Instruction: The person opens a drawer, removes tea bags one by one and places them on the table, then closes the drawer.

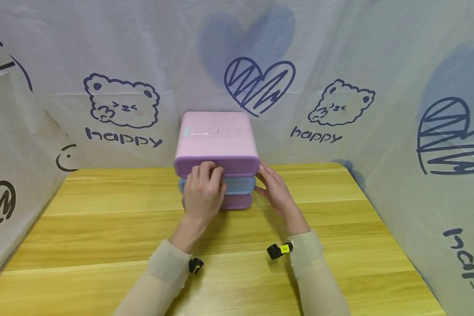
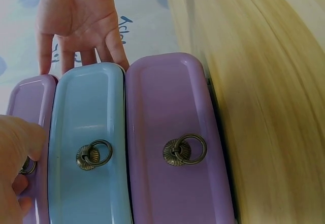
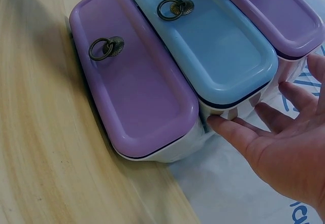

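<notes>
A small three-drawer cabinet [image 1: 217, 134] with a pink top stands at the back of the table. Its top drawer front [image 1: 241, 166] is purple, the middle one [image 2: 86, 112] light blue and the bottom one [image 2: 172, 97] purple. My left hand [image 1: 204, 191] pinches the ring pull [image 2: 29, 167] of the top drawer, its fingers partly covering it. With fingers extended, my right hand [image 3: 289, 148] touches the cabinet's right side near the middle drawer. Bronze ring pulls hang free on the middle drawer [image 3: 223, 46] and the bottom drawer [image 3: 142, 87]. All three drawer fronts sit close to the body.
The wood-grain table [image 1: 102, 237] spreads out in front and to both sides. White cloth [image 1: 174, 57] with drawn hearts, bear faces and lettering hangs right behind the cabinet and along both sides. Black wrist cameras [image 1: 274, 251] sit at the cuffs of my light sleeves [image 1: 317, 272].
</notes>
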The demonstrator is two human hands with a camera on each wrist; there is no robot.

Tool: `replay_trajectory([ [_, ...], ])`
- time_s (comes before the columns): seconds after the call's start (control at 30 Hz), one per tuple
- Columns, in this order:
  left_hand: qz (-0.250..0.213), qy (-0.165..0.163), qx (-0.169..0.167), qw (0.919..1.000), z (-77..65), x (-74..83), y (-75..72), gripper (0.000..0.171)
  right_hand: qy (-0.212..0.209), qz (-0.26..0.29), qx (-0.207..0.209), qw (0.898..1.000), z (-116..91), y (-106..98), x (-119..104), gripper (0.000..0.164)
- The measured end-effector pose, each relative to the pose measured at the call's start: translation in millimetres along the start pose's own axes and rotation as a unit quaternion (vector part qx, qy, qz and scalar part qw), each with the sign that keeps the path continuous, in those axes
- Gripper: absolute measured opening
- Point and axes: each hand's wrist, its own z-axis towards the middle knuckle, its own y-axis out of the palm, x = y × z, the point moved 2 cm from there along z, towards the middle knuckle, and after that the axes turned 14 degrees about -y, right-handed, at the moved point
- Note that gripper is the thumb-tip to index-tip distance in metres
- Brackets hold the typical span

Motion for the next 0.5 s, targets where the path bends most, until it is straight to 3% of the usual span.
replay_trajectory([
  [0.17,0.001,0.000,0.003,1.0000,0.4,1.4,-0.6,0.019,-0.002,0.003,0.000,1.000,-0.5,-0.2,-0.5,0.054],
  [0.5,0.016,-0.019,-0.030,0.9992,2.0,3.5,-2.1,0.017,0.005,0.017,-0.003,1.000,0.1,-0.4,0.5,0.051],
])
